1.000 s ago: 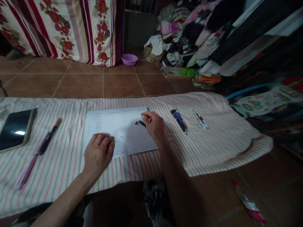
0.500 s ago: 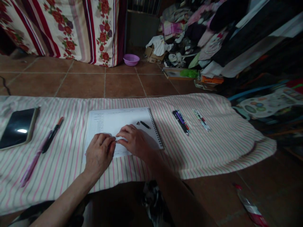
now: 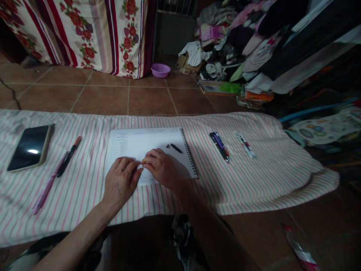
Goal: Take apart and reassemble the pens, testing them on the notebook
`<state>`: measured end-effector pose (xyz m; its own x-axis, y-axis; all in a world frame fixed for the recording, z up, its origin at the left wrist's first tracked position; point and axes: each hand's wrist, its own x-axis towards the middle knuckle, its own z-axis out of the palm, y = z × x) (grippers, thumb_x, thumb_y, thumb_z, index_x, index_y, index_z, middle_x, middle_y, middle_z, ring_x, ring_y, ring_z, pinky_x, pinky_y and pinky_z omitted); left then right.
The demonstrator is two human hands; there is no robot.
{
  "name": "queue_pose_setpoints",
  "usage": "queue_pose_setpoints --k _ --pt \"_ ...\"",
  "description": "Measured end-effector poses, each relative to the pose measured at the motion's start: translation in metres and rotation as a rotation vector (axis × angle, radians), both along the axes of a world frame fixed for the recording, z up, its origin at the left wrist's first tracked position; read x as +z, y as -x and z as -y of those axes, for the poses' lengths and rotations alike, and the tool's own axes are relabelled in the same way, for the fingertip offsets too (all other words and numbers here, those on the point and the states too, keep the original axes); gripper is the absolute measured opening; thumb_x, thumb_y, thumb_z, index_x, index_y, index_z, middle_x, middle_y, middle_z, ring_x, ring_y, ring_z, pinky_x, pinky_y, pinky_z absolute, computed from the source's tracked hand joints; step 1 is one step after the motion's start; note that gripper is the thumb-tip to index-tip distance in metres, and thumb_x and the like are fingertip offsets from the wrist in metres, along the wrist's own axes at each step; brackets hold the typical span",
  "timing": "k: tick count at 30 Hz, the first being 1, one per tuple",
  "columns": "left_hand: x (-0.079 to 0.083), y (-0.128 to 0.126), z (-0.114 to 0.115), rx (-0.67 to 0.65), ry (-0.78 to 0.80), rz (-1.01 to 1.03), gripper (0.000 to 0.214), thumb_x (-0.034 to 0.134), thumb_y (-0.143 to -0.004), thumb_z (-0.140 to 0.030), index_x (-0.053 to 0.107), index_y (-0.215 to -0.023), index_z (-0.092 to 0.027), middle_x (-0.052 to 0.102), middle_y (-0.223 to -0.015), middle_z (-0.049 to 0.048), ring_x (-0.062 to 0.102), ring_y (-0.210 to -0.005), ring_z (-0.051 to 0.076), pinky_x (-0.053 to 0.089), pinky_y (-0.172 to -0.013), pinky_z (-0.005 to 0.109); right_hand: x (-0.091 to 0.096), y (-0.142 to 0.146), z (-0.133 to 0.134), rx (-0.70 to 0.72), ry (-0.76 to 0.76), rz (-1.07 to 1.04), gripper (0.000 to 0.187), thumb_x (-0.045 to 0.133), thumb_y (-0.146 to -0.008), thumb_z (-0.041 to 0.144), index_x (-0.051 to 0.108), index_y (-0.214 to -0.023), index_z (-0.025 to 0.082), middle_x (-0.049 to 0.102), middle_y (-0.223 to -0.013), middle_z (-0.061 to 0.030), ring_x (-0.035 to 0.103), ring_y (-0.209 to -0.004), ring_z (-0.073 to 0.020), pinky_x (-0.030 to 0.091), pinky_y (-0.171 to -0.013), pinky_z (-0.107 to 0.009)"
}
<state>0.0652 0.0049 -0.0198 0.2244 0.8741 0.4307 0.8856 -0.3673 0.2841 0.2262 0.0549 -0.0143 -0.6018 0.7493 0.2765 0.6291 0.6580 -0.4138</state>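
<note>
My left hand (image 3: 120, 183) rests over the lower left of a spiral notebook (image 3: 150, 140), its thumb and forefinger pinched together. Fingertips of my right hand (image 3: 162, 168) meet them, also in a pinch. Between the two sits something small and pale, too tiny to name. On the page beyond my right hand lie a short black cylindrical piece (image 3: 176, 148), like part of a pen, and a small dark bit (image 3: 168, 145). The notebook's coil runs down its right side, and printed lines show along its left edge.
A striped cloth (image 3: 254, 188) covers the table. Left lie a phone (image 3: 29, 146), a pink pen (image 3: 46, 190) and a black pen with an orange end (image 3: 68, 158). Right are dark pens (image 3: 220, 146) and pale patterned pens (image 3: 244, 144). A purple basin (image 3: 160, 70) stands on the floor.
My right thumb and fingertips, slightly apart before, have closed in a pinch against the left fingertips. The whole view has shifted a little, so everything appears farther right.
</note>
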Motion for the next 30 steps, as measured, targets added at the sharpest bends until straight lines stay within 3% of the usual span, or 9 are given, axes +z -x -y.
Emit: queue_pose_setpoints --k 11,30 --pt "0.008 0.029 0.012 0.028 0.066 0.009 0.016 0.052 -0.084 -0.027 0.061 -0.090 -0.015 0.059 -0.091 0.0086 0.051 -0.088 0.023 0.047 -0.079 0.038 -0.005 0.000 -0.002 -0.003 0.018 -0.036 0.011 0.056 -0.084 0.023 0.066 -0.082 0.020 0.061 -0.086 -0.0015 0.051 -0.086 -0.0147 0.042 -0.077 -0.026" --pt "0.012 0.039 0.014 0.081 0.131 -0.001 0.018 0.049 -0.085 -0.027 0.062 -0.091 -0.016 0.060 -0.092 0.0085 0.051 -0.089 0.023 0.047 -0.080 0.040 -0.002 -0.017 -0.008 -0.067 -0.029 -0.031 0.010 0.055 -0.084 0.019 0.064 -0.083 0.019 0.063 -0.086 -0.0029 0.053 -0.086 -0.0168 0.043 -0.081 -0.030"
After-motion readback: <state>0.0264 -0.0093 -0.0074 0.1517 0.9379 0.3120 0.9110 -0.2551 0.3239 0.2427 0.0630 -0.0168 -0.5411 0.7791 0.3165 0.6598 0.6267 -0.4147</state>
